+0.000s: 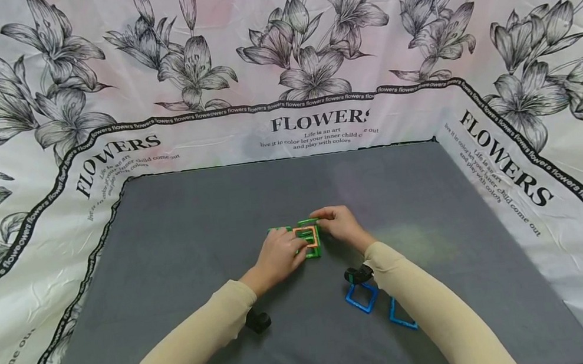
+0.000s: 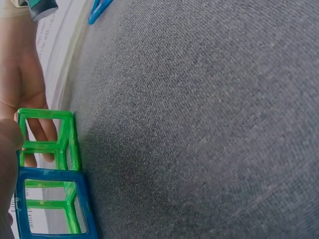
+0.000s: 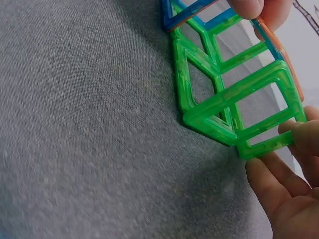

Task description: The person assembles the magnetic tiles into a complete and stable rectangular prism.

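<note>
A small structure of square magnetic tiles stands mid-table. Its green tiles [image 3: 199,117] join as an open frame, with an orange tile [image 1: 304,228] on top and a blue tile [image 2: 52,174] at the end by the left hand. My left hand [image 1: 279,253] grips the structure from the left; in the right wrist view its fingertips [image 3: 246,6] pinch the upper edge near the orange tile. On the far right side, my right hand [image 1: 346,225] pinches a green tile [image 3: 269,146] between thumb and fingers, at the structure's edge. The left palm is hidden.
Two loose blue square tiles lie nearer me, one blue tile [image 1: 356,305] beside the right wrist and another blue tile [image 1: 403,323] partly under the right forearm. A grey cloth [image 1: 194,216] covers the table, with flower-printed sheeting [image 1: 223,141] around its back and sides.
</note>
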A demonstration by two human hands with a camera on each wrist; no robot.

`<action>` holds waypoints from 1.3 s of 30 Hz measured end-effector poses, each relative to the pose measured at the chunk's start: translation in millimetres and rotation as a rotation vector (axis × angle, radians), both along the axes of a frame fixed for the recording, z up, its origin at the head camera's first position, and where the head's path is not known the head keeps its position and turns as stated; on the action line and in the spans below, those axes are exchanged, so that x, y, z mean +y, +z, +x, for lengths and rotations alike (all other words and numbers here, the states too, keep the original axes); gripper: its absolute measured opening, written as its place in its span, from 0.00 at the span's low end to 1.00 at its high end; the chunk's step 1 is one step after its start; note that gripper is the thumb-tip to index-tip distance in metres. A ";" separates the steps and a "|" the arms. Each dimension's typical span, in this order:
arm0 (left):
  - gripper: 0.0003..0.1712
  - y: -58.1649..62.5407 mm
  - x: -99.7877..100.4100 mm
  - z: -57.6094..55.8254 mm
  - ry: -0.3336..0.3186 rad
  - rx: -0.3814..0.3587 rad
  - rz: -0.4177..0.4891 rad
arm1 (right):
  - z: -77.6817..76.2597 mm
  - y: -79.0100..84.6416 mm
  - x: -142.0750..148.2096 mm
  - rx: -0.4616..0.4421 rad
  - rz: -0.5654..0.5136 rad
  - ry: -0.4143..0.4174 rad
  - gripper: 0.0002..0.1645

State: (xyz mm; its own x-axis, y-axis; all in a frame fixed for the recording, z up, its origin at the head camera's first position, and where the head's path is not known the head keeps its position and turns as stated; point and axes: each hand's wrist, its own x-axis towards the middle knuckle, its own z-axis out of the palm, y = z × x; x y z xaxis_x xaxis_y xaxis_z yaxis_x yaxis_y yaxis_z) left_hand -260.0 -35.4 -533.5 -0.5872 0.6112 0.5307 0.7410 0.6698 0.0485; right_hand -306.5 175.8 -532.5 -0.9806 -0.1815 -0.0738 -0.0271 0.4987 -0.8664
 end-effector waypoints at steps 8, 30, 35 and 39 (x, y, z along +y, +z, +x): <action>0.05 1.9 -0.5 -1.1 -0.013 -0.018 -0.014 | -1.7 5.3 3.9 -0.013 0.068 0.072 0.17; 0.04 4.5 -1.8 -1.9 -0.041 -0.023 -0.031 | 0.2 10.9 3.0 -0.088 0.033 0.125 0.19; 0.04 4.3 -1.2 -2.9 -0.047 -0.012 -0.038 | -0.1 12.8 1.4 -0.125 -0.006 0.122 0.20; 0.04 4.3 -0.6 -3.5 -0.053 0.003 -0.046 | -0.8 14.0 -0.4 -0.140 -0.019 0.122 0.20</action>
State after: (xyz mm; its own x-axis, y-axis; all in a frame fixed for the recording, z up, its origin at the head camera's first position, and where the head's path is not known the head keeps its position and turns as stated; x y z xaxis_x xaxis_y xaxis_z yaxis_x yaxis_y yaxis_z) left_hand -263.5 -36.1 -529.2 -0.5516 0.6653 0.5031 0.7756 0.6310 0.0159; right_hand -307.3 175.4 -518.4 -0.9318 -0.3009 -0.2030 0.0350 0.4823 -0.8753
